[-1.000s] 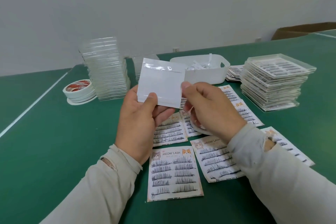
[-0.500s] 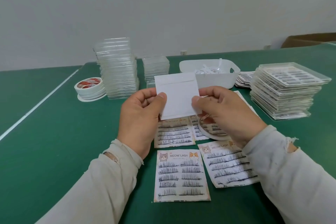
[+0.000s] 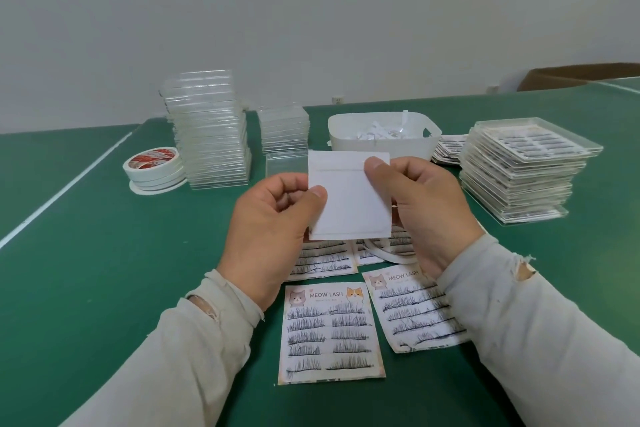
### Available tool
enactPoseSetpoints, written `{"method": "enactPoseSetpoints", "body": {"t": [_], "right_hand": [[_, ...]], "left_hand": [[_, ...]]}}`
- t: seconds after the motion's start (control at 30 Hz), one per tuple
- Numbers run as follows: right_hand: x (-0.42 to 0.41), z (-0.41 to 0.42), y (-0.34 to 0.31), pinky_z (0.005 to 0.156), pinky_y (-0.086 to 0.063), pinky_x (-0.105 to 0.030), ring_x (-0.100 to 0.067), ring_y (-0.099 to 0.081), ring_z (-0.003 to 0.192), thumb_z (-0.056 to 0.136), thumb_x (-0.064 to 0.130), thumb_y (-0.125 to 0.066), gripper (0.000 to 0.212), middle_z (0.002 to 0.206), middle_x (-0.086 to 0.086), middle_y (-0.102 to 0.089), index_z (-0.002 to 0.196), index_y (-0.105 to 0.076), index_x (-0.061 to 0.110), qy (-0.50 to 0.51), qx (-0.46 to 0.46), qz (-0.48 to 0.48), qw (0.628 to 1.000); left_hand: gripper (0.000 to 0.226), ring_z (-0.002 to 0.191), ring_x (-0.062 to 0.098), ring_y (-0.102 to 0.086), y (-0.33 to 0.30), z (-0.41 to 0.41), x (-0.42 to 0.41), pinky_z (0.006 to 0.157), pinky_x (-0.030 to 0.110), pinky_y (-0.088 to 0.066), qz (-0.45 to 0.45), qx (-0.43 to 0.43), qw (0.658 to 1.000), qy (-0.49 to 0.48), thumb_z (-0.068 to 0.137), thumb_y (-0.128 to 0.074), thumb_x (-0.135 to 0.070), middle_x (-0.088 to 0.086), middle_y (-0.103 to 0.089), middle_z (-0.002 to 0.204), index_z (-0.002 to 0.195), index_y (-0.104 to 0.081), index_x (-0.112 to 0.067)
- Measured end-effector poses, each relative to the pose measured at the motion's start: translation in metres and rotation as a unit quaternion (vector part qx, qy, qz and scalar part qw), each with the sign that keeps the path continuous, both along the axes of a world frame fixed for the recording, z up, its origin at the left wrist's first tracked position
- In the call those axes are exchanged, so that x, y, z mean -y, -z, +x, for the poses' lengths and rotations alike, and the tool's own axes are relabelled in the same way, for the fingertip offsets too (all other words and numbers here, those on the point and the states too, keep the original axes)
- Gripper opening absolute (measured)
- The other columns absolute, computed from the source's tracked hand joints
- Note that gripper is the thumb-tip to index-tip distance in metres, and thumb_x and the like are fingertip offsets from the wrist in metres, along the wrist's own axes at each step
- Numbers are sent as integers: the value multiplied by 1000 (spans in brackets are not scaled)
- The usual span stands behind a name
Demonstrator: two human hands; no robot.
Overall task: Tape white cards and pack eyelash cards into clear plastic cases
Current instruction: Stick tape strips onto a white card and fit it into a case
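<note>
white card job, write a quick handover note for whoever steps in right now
Left hand: pinches the white card at its left edge.
Right hand: pinches the card's upper right edge; a tape ring lies beneath it on the cards.
Card is held upright above the table, with tape strips across its top and bottom.
Eyelash cards lie loose in front; empty clear cases stacked far left, spare tape rolls beside them, packed cases stacked right.
Done: a stack packed, this card taped.
Left: pack the loose eyelash cards into cases.
</note>
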State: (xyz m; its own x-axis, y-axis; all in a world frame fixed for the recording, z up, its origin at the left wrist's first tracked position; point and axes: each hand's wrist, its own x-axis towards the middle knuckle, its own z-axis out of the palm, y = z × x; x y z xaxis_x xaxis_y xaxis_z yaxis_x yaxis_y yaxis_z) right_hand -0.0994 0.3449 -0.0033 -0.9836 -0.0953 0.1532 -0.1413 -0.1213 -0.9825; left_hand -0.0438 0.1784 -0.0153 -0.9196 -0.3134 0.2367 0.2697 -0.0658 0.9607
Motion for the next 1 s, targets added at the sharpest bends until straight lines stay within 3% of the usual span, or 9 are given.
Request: {"method": "enactPoseSetpoints", "body": {"t": [0.17, 0.3, 0.4, 0.5, 0.6, 0.7, 1.0], "right_hand": [[-1, -1, 1, 60, -53, -27, -16, -63, 65, 90, 22, -76, 24, 73, -6, -70, 72, -70, 6, -10, -11, -7, 1000], [0, -1, 3, 65, -54, -28, -17, -66, 70, 94, 27, -71, 26, 78, -7, -74, 72, -75, 14, -42, -21, 7, 999], [2, -3, 4, 83, -58, -41, -22, -68, 81, 98, 37, -62, 37, 99, -23, -74, 91, -75, 3, -48, 2, 8, 999], [4, -3, 4, 89, -59, -46, -23, -75, 93, 96, 47, -58, 36, 101, -13, -78, 94, -78, 16, -59, 36, -33, 997], [6, 4, 5, 86, -60, -41, -29, -74, 102, 88, 30, -74, 28, 109, -11, -77, 106, -77, 9, -153, 32, -54, 986], [7, 6, 9, 94, -57, -46, -28, -74, 103, 88, 11, -76, 20, 108, -9, -78, 108, -76, 10, -149, 22, -36, 988], [8, 7, 8, 91, -59, -47, -26, -75, 99, 90, 9, -74, 13, 104, -6, -79, 102, -78, 12, -125, -6, -1, 992]], "left_hand": [[6, 69, 14, -69, -1, 2, -4, 57, 25, -54, 17, 16, 999, 43, 96, -66, -14, 3, -77, 84, 93, -71, -16], [21, 68, 25, -57, -1, 2, -3, 55, 27, -45, -17, 14, 1000, 9, 97, -65, -16, 8, -73, 77, 80, -76, -20], [19, 71, 28, -54, -2, 3, -2, 60, 33, -45, -10, 9, 1000, 0, 97, -66, -15, 17, -71, 79, 80, -74, -17], [21, 68, 26, -55, -3, 4, -2, 59, 33, -46, -17, 3, 1000, 5, 97, -66, -15, 13, -71, 77, 78, -75, -18], [24, 62, 20, -59, -3, 5, -4, 52, 25, -48, -15, 0, 1000, 18, 97, -66, -14, 6, -72, 72, 75, -75, -19], [16, 65, 21, -61, -2, 5, -5, 51, 26, -49, -11, -3, 1000, 22, 96, -68, -14, 8, -72, 76, 82, -74, -17], [9, 72, 20, -68, -1, 2, -2, 63, 37, -60, 9, -10, 1000, -26, 95, -67, -8, 17, -75, 88, 87, -72, -10]]}}
